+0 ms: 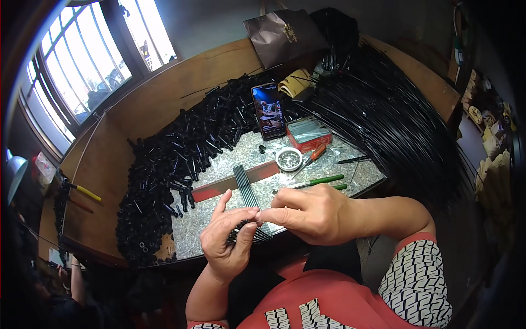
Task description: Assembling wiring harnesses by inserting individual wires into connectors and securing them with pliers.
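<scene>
My left hand (223, 241) is at the near edge of the worktop, thumb and fingers curled round small black parts (239, 227) whose kind I cannot make out. Its index fingertip meets the pinched fingertips of my right hand (315, 214), which reaches in from the right. Whatever my right fingers hold, if anything, is too small to see. Just beyond and beneath both hands, a row of thin dark rods (246, 189) lies side by side, their far ends resting across a flat red-and-grey bar (213, 188). The near ends are partly hidden by my hands.
Black tubular parts (181, 145) are heaped at left and back; long black rods (389, 104) pile up at right. A phone (268, 111), red box (309, 135), white bowl of small metal pieces (289, 159), orange-handled screwdriver (315, 154) and green-handled tool (326, 180) stand or lie near.
</scene>
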A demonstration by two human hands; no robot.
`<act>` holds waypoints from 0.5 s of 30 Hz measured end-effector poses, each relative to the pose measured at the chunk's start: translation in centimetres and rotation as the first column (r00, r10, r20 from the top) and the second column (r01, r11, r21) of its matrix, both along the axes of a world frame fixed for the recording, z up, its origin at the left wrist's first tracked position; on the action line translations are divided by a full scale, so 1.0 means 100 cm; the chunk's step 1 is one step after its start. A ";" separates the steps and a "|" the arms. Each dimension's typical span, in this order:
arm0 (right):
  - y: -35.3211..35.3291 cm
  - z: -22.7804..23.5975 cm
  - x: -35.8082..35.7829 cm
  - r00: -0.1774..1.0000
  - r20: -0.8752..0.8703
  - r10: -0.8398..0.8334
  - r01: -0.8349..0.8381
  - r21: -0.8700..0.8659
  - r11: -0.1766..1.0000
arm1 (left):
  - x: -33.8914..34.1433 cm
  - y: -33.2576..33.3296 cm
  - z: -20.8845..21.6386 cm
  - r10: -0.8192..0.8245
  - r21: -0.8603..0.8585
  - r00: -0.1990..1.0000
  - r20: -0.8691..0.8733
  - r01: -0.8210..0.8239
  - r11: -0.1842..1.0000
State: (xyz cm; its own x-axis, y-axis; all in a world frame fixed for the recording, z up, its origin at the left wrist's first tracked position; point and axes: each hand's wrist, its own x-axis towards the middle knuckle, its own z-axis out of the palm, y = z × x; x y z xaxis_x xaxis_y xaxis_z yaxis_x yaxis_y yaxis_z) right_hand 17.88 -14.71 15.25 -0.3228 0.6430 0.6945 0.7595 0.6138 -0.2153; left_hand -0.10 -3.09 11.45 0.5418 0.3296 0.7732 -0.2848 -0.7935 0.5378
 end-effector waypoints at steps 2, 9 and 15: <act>0.002 0.002 -0.002 0.993 0.104 -0.049 0.038 0.101 0.994 | -0.002 -0.001 0.001 0.005 -0.014 1.000 -0.003 -0.005 1.000; 0.000 -0.001 -0.001 0.971 0.160 -0.179 0.148 0.187 0.971 | -0.004 0.002 0.001 0.049 0.024 0.998 -0.034 -0.048 0.999; 0.003 0.002 0.003 0.957 0.218 -0.190 0.154 0.174 0.973 | 0.002 0.008 0.003 0.009 0.033 1.000 -0.020 -0.008 0.999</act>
State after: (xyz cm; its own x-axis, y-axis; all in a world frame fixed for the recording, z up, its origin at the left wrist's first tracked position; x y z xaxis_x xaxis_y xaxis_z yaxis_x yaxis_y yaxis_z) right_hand 18.17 -14.44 15.47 -0.3804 0.5947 0.7083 0.8742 0.4811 0.0656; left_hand 0.10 -2.29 11.77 0.5542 0.3092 0.7728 -0.2674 -0.8131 0.5171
